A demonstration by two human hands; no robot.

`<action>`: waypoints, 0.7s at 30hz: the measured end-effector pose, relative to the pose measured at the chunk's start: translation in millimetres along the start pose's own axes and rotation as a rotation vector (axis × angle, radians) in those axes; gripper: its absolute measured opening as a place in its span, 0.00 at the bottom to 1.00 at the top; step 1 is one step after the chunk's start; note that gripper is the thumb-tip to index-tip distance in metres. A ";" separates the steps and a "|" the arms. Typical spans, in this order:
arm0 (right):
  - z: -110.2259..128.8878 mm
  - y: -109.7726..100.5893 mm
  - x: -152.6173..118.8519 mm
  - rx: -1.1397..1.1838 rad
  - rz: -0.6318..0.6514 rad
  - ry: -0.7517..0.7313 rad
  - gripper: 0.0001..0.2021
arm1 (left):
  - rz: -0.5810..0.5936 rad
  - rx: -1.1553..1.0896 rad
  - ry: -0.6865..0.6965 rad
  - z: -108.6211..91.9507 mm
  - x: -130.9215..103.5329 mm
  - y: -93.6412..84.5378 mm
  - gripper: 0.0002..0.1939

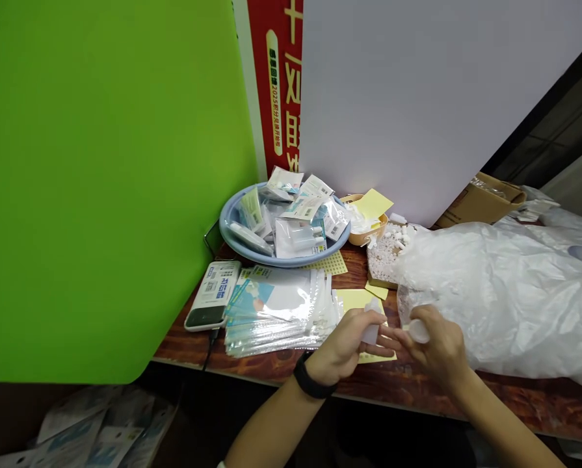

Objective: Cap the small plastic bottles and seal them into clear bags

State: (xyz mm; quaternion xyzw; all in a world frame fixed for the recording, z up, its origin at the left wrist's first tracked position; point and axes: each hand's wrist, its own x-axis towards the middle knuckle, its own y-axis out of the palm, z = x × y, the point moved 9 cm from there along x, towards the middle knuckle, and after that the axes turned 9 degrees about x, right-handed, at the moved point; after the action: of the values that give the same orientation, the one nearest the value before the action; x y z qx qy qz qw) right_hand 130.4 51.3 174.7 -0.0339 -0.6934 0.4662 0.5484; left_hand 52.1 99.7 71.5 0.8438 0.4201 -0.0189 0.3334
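Note:
My left hand (352, 341), with a black band at the wrist, holds a small translucent white bottle (370, 328) between thumb and fingers. My right hand (437, 341) is closed round another whitish translucent piece (419, 331). The fingertips of both hands meet or nearly meet over the table's front part. Beneath and behind my left hand lies a yellow sticker sheet (352, 300). To its left is a stack of clear packaging bags (276, 309) with blue and white cards inside.
A blue basin (227, 224) holds packed bags. A white phone-like device (212, 296) with a cable lies left. Behind are an orange basket (361, 239) and a tray of small white parts (385, 257). Large plastic bags (505, 299) cover the right side; a green panel (110, 182) stands left.

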 end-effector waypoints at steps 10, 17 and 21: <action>10.3 47.3 2.7 0.310 0.285 -0.016 0.30 | -0.045 -0.372 0.078 -10.9 14.5 -21.2 0.16; -142.3 129.0 27.1 0.034 0.652 0.639 0.13 | -0.257 -0.339 0.225 -33.0 -1.4 -57.5 0.22; -172.5 178.4 26.5 0.055 0.774 0.668 0.12 | -0.252 -0.295 0.272 -42.1 -10.9 -59.0 0.23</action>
State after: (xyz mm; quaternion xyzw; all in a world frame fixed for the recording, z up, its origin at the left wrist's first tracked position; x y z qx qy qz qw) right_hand 173.7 271.7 65.8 -0.4208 -0.4043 0.6170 0.5280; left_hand -8.0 141.5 75.4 0.7217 0.5614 0.1150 0.3882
